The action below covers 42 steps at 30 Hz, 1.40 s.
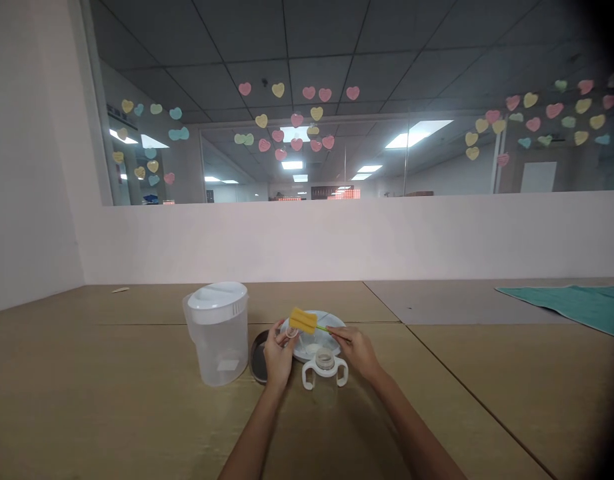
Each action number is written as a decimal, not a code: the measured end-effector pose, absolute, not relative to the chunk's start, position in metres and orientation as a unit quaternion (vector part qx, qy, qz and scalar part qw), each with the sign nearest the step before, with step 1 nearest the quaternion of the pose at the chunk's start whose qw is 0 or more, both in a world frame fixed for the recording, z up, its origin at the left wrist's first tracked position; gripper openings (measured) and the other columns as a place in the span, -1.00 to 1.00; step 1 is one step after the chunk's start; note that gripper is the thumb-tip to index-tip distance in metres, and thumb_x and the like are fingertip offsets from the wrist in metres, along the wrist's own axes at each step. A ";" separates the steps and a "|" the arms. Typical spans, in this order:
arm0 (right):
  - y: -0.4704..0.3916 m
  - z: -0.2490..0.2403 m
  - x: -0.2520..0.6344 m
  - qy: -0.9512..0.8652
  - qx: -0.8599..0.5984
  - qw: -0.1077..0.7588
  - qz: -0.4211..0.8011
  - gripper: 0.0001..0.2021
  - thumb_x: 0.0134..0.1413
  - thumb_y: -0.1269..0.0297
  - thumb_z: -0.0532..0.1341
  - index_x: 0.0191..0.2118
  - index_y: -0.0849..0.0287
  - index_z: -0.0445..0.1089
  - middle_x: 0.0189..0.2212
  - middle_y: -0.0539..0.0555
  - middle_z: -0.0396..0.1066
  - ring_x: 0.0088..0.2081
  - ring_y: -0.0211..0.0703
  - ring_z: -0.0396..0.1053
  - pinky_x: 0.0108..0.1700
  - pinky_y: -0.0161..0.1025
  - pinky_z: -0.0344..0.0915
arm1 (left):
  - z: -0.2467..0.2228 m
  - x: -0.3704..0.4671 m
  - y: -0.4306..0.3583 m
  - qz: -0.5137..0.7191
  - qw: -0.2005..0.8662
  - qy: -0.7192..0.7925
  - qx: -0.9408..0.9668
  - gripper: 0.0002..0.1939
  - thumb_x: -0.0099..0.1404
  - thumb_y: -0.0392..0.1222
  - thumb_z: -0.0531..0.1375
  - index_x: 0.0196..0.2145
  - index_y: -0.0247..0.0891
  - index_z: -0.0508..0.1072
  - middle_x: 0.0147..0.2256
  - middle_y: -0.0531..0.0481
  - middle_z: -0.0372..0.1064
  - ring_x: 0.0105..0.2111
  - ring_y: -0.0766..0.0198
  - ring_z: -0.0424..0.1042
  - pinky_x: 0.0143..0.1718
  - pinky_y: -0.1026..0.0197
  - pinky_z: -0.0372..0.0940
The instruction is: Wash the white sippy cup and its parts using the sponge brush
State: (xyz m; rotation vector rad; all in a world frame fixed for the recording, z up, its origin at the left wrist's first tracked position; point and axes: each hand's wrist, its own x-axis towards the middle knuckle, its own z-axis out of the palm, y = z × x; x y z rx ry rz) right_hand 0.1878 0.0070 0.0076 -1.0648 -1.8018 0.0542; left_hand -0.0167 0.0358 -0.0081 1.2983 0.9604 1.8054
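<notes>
Near the middle of the table, my left hand (279,353) pinches a small clear ring-shaped piece (291,331). My right hand (357,348) grips the thin green handle of a brush with a yellow sponge head (303,321). The sponge head is beside the ring piece, above a white bowl (337,323). In front of the bowl stands a clear bottle (325,361) with an open top and a white two-handled collar (309,377). A dark oval dish (258,358) lies just left of my left hand.
A translucent pitcher (221,343) with a white lid stands left of the dark dish. A green cloth (581,303) lies at the far right of the table (137,400). Behind the table is a low wall below a window with heart-shaped notes.
</notes>
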 end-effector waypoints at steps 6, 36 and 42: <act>0.010 0.006 0.190 -0.745 -0.432 0.504 0.057 -0.70 0.13 0.29 0.03 -0.13 0.05 0.48 -0.18 0.06 0.50 -0.20 -0.12 0.44 -0.16 -0.21 0.31 | -0.004 -0.015 0.032 0.710 0.359 0.377 0.474 -0.32 -0.13 -0.10 0.39 -0.03 -0.29 0.32 -0.36 -0.12 0.52 -0.35 0.19 0.51 -0.29 0.20 0.39; -0.003 0.008 0.188 -0.734 -0.509 0.425 -0.149 -0.66 0.04 0.50 0.05 -0.27 -0.04 0.51 -0.35 0.00 0.51 -0.25 -0.16 0.33 0.08 -0.06 -0.17 | 0.007 -0.021 0.027 0.737 0.374 0.372 0.422 -0.44 -0.14 -0.11 0.39 -0.16 -0.28 0.35 -0.43 -0.03 0.51 -0.42 0.25 0.49 -0.39 0.28 0.35; -0.003 0.007 0.191 -0.719 -0.516 0.437 -0.163 -0.69 0.04 0.48 0.07 -0.30 -0.01 0.51 -0.31 0.00 0.51 -0.24 -0.18 0.34 0.08 -0.09 -0.17 | 0.012 -0.018 0.025 0.757 0.358 0.346 0.423 -0.48 -0.10 -0.04 0.36 -0.20 -0.26 0.33 -0.45 0.03 0.45 -0.41 0.27 0.49 -0.32 0.25 0.38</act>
